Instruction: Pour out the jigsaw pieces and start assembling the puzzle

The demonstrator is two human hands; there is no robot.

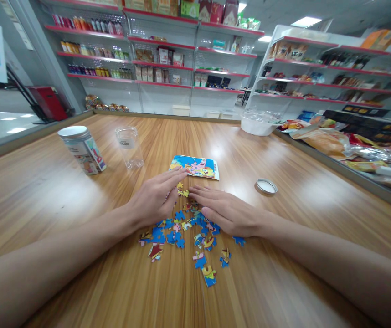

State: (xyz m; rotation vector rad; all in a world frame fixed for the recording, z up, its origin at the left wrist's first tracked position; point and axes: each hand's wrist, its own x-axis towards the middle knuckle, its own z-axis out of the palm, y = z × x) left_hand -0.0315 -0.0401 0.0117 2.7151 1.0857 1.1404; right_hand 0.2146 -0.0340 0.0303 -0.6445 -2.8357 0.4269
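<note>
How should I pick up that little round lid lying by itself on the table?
The round lid lies flat on the wooden table, apart from the puzzle pieces, so there is probably nothing to grab underneath. Come straight down from above and pinch its raised rim on two opposite sides with thumb and finger. The right hand is nearer to it.
</note>
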